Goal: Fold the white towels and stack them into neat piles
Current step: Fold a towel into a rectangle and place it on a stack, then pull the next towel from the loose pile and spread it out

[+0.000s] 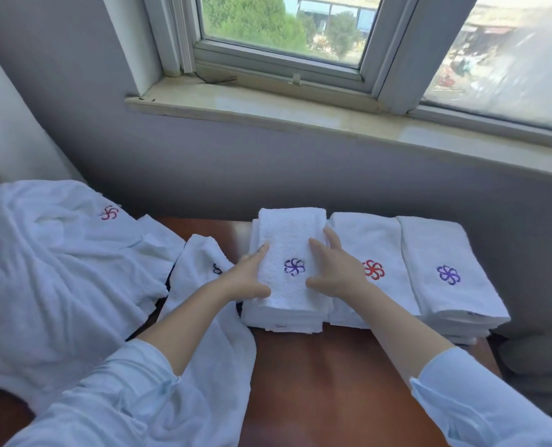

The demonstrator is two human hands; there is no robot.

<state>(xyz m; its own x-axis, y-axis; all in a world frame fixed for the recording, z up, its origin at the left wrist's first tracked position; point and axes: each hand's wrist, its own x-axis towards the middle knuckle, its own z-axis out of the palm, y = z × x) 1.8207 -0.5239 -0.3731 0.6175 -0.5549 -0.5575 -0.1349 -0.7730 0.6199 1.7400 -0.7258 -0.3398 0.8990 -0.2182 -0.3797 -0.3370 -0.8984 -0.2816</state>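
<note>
A folded white towel (289, 240) with a purple flower emblem lies on top of the left pile at the back of the brown table (316, 375). My left hand (247, 275) rests on its left edge, fingers straight, thumb at the front. My right hand (334, 269) lies on its right edge, fingers spread and relaxed. Beside it to the right stand a pile with a red emblem (376, 250) and a pile with a purple emblem (442, 269). An unfolded towel (203, 272) hangs over the table under my left arm.
A heap of loose white towels (52, 262) covers the left side. A grey wall and a stone window sill (268, 108) rise behind the table. Something grey and soft (532, 356) sits low at the right edge.
</note>
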